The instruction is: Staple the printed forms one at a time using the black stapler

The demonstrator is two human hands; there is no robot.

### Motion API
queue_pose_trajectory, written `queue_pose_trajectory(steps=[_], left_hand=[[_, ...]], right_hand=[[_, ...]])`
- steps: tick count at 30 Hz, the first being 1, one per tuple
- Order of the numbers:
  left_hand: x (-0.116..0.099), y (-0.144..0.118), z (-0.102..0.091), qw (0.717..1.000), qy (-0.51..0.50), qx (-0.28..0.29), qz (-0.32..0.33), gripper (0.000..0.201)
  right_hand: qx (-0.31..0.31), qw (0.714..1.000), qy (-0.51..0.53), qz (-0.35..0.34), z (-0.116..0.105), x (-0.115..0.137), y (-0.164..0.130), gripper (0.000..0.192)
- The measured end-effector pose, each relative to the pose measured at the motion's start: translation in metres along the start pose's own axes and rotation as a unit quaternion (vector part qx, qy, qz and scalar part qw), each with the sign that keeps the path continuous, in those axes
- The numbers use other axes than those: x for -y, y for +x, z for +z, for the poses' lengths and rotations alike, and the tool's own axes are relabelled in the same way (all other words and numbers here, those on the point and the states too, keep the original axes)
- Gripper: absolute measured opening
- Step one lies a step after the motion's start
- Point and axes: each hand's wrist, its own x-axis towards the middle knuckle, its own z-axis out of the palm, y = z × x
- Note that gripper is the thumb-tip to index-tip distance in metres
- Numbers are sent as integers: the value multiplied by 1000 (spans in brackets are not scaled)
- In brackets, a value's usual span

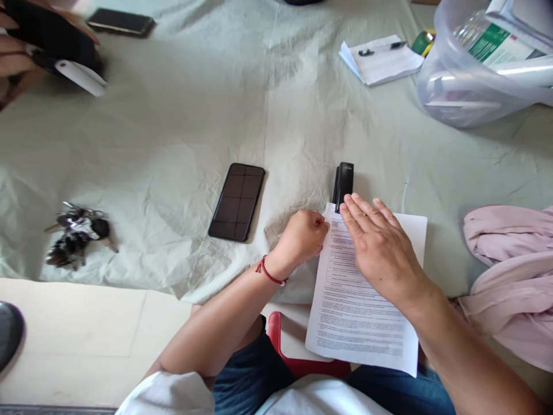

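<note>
A black stapler (pixel 345 183) lies on the cloth-covered table, its near end over the top left corner of a printed sheet (pixel 367 323). My right hand (pixel 380 248) rests palm down, fingers stretched out, with the fingertips on the stapler's near end and the palm over the page. At the sheet's left edge, my left hand (pixel 305 236) is closed, pinching the paper near that corner. The lower part of the page hangs past the table's edge above my lap. Whether more sheets lie beneath the top one, I cannot tell.
Left of my hands lies a smartphone (pixel 237 202), with a bunch of keys (pixel 80 233) farther left. A clear plastic tub (pixel 449 98) holding papers stands back right, beside a notepad (pixel 380 60) with a pen. Pink fabric (pixel 510 276) lies at right. Another person's hands (pixel 11 63) show top left.
</note>
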Motion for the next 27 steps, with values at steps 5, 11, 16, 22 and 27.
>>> queue_pose_trajectory(steps=[5, 11, 16, 22, 27], left_hand=[[1, -1, 0, 1000, 14, -8, 9, 43], [6, 1, 2, 1000, 23, -9, 18, 42], [5, 3, 3, 1000, 27, -10, 12, 42], [0, -2, 1, 999, 47, -8, 21, 46], [2, -4, -2, 999, 37, 8, 21, 45]], right_hand=[[-6, 1000, 15, 24, 9, 6, -3, 59], [-9, 999, 35, 31, 11, 6, -5, 62], [9, 999, 36, 15, -1, -3, -2, 59], [18, 997, 67, 24, -14, -14, 1, 60], [-18, 990, 127, 52, -21, -26, 3, 46]])
